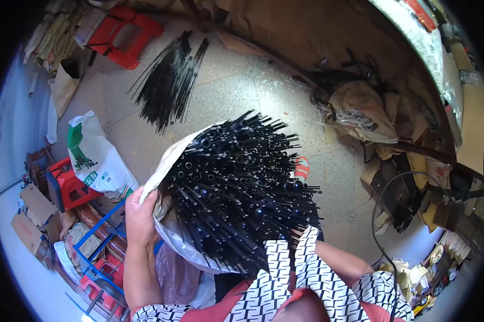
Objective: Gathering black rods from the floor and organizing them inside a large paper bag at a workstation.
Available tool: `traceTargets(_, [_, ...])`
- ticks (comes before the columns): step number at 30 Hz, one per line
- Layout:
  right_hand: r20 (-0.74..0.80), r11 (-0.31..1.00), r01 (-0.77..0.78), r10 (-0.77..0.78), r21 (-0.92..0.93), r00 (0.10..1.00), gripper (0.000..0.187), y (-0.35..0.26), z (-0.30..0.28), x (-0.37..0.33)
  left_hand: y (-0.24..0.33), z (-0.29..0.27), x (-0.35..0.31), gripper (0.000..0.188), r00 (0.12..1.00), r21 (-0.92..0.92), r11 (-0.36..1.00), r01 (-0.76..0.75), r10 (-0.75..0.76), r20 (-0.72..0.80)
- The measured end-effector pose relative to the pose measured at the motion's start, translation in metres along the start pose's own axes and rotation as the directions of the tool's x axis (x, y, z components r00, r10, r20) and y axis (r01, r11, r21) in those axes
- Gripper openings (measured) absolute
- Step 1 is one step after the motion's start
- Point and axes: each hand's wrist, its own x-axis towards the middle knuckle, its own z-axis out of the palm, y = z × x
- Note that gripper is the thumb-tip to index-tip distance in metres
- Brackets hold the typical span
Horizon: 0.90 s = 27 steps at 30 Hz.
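A large bunch of thin black tubes and rods (247,182) fans out of a white sack (169,160) in front of my body. Many of their ends are hollow and round. My left hand (141,206) is closed on the sack's left rim, thumb over the edge. The right forearm (341,260) reaches in behind the near right side of the bunch. Of my right hand (296,236) only a sliver shows, between the rods and a patterned black-and-white cloth, so its fingers are hidden.
More black rods (169,80) lie on the tiled floor ahead, near a red plastic stool (125,36). At left stand a white-and-green bag (101,161), another red stool (75,188) and a blue metal frame (94,242). Brown sacks (360,110) and boxes line the right.
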Motion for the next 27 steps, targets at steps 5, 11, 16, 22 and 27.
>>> traceTargets(5, [-0.276,0.961,0.22,-0.259,-0.167,0.926,0.049,-0.136,0.028,-0.037,0.042,-0.012,-0.035,0.018,0.997,-0.124,0.989,-0.081,0.082,0.0])
traceTargets(11, [-0.29,0.787,0.311,-0.514,-0.532,0.807,0.044,-0.269,0.051,-0.101,0.071,-0.001,-0.044,0.022,0.984,-0.362,0.924,-0.125,0.161,0.071])
traceTargets(16, [-0.255,0.492,0.215,-0.719,-0.844,0.647,0.049,-0.279,0.036,-0.08,0.056,0.008,-0.015,0.02,0.974,-0.331,0.922,-0.2,0.223,0.032])
traceTargets(22, [-0.665,0.921,-0.074,-0.22,-0.383,0.714,0.044,-0.212,-0.067,0.015,-0.096,0.053,0.11,0.02,0.982,0.179,0.968,-0.178,0.187,-0.032])
traceTargets(27, [-0.63,0.851,-0.092,-0.306,-0.517,0.714,0.039,-0.206,-0.086,0.022,-0.098,0.08,0.123,0.026,0.967,0.39,0.9,-0.196,0.244,-0.076])
